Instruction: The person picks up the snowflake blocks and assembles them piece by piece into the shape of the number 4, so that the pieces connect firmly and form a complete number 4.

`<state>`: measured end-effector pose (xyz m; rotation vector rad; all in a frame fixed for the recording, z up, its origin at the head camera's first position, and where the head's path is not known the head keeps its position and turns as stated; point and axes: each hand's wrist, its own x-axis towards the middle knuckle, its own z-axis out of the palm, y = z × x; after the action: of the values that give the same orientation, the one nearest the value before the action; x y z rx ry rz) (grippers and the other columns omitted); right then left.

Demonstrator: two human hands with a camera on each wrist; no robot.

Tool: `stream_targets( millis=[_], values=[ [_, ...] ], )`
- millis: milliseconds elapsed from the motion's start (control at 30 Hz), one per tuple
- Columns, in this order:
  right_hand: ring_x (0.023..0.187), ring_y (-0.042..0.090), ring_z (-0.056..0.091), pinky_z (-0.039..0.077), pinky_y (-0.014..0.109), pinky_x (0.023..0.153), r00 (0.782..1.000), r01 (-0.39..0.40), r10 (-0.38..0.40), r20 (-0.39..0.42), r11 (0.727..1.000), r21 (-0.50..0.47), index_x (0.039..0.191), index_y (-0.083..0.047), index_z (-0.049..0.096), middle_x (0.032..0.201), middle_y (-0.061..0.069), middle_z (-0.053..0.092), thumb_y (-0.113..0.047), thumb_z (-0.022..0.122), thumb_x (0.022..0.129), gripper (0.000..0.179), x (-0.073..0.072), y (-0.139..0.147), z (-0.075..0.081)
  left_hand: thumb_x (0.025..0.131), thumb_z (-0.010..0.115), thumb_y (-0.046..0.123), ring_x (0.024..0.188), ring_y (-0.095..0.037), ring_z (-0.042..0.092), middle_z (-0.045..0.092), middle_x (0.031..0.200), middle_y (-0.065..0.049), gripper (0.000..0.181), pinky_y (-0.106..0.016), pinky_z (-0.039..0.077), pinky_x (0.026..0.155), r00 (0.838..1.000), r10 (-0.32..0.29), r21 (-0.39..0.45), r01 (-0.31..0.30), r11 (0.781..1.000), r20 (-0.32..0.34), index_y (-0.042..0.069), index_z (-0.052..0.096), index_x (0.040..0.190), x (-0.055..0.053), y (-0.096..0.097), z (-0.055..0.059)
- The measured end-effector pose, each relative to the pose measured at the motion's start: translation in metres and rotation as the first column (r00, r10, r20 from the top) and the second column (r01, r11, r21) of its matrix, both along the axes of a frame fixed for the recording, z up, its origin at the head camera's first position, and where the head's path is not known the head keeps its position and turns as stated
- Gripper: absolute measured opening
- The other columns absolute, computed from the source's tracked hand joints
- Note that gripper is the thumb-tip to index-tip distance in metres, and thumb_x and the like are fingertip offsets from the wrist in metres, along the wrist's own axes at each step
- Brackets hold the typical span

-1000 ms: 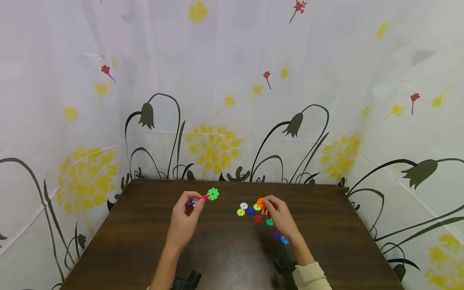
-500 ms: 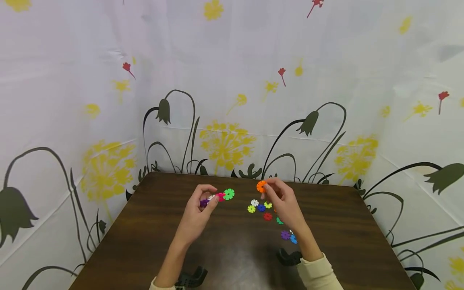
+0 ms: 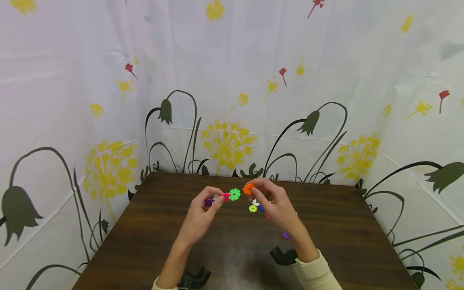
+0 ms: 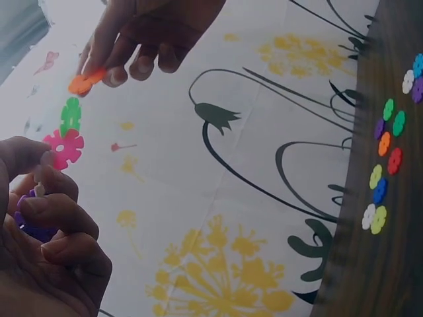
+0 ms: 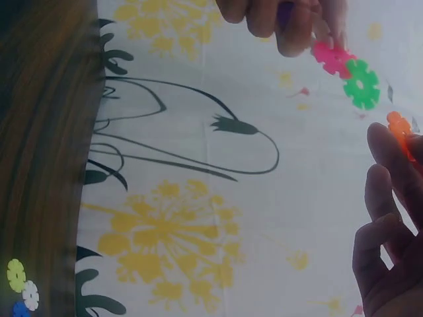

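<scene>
My left hand [image 3: 203,211] pinches a short chain of notched plastic discs above the table. Its pink disc [image 4: 65,149] sits between thumb and fingers, joined to a green disc [image 3: 234,194] that sticks out to the right. A purple disc [image 4: 34,224] and a white one lie partly hidden within that hand. Between thumb and forefinger, my right hand [image 3: 279,203] pinches an orange disc [image 3: 248,189]. In the head view a small gap shows between the orange disc and the green one, and both are held at about the same height.
Several loose discs lie on the dark wooden table [image 3: 145,241], among them a yellow-green disc [image 3: 253,208], a red disc [image 4: 394,160] and a purple disc [image 3: 285,235], partly covered by the right hand in the head view. A flower-printed curtain [image 3: 232,80] hangs behind the table.
The right hand has lifted the orange disc off the group on the table and brought it left, close to the green disc. The left hand's chain has turned slightly; the head view has shifted.
</scene>
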<state>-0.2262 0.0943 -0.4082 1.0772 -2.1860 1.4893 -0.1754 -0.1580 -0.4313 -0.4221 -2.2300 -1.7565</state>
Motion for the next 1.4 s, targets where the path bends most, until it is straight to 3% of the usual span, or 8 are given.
stream_targets(
  millis=[267,600,900,1233,1400],
  values=[
    [0.080,0.009,0.069,0.058,0.027,0.068,1.000,-0.002,0.002,-0.017,1.000,0.002,0.127,-0.016,0.071,0.091,0.006,0.076,-0.009,0.065,0.108,0.021,0.003,0.000,0.000,0.109,0.066,0.028,0.069,-0.012,0.041,0.051,0.087,-0.007,0.010,-0.023,0.037,0.057,1.000,-0.019,-0.009,0.020,1.000,0.022,0.023,0.067,0.117,0.001,0.006,0.003],
    [0.073,0.008,0.065,0.055,0.027,0.063,0.999,0.048,-0.048,-0.010,0.999,-0.014,0.120,-0.019,0.074,0.089,-0.003,0.076,-0.012,0.069,0.106,0.016,0.004,-0.001,-0.009,0.109,0.067,0.027,0.068,-0.011,0.042,0.051,0.087,-0.007,0.010,-0.023,0.037,0.058,0.999,-0.030,0.010,0.029,1.000,0.020,0.019,0.067,0.115,-0.003,0.014,0.001],
    [0.070,0.007,0.065,0.055,0.026,0.060,0.998,0.028,-0.030,-0.051,0.999,-0.041,0.120,-0.018,0.075,0.088,-0.004,0.077,-0.010,0.068,0.106,0.017,0.007,-0.003,-0.011,0.107,0.069,0.022,0.069,-0.011,0.044,0.050,0.084,-0.006,0.006,-0.023,0.038,0.058,0.999,-0.048,0.048,0.047,0.998,0.012,0.018,0.067,0.112,-0.004,0.014,0.000],
    [0.078,0.008,0.070,0.061,0.027,0.068,1.000,0.010,-0.010,-0.021,1.000,-0.022,0.123,-0.017,0.073,0.091,0.004,0.078,-0.009,0.069,0.105,0.020,0.010,-0.005,-0.018,0.107,0.069,0.021,0.070,-0.011,0.044,0.052,0.086,-0.007,0.011,-0.022,0.038,0.058,0.996,-0.075,0.046,0.073,0.996,0.053,0.011,0.067,0.110,-0.008,0.010,-0.004],
    [0.081,0.013,0.073,0.063,0.028,0.072,0.999,0.038,-0.038,-0.002,0.999,-0.039,0.122,-0.017,0.072,0.094,0.005,0.079,-0.009,0.069,0.105,0.019,0.011,-0.006,-0.022,0.107,0.069,0.019,0.071,-0.011,0.044,0.052,0.087,-0.007,0.008,-0.022,0.038,0.060,0.995,-0.091,0.061,0.088,0.994,0.039,0.012,0.067,0.111,-0.011,0.012,-0.007]
  ],
)
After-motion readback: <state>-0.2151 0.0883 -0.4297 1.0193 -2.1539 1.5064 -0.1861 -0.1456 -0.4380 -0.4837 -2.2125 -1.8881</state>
